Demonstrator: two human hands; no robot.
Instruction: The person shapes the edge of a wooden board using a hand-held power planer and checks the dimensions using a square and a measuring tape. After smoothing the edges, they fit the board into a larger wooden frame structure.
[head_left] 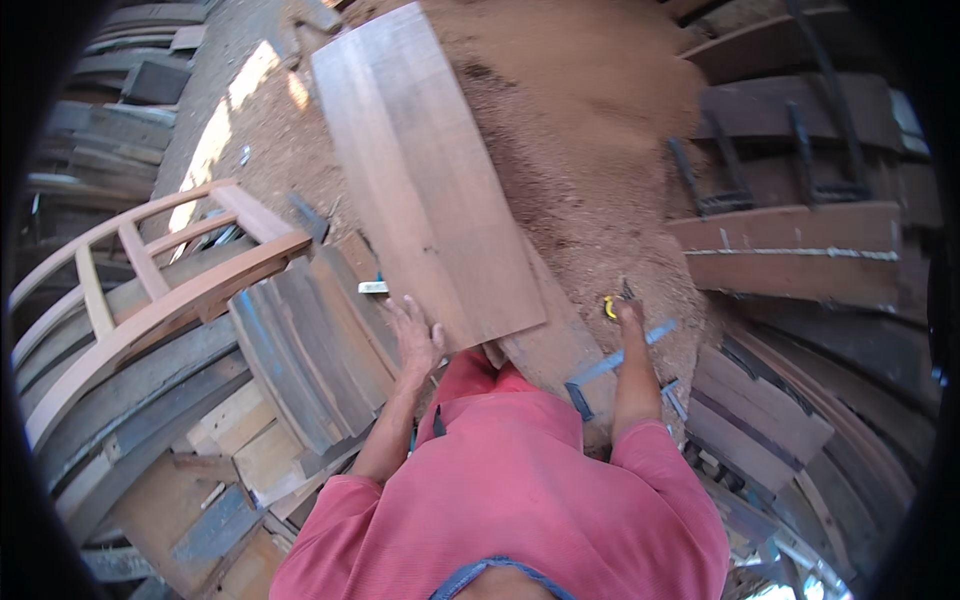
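Observation:
A wide, smooth wooden panel stretches away from my lap, its near end by my knees. My left hand is at its lower left edge with fingers spread; whether it presses on the wood is hard to tell. Just beyond those fingers is a small white block with a bit of teal beside it. Out to the right, my right hand is closed on a small yellow-and-dark tool, its exact kind unclear. Another board is partly hidden under the panel.
Stacked planks and a slatted wooden frame crowd my left. On the right stand clamped boards with metal clamps. A blue bar lies near my right forearm. Sawdust covers the ground ahead.

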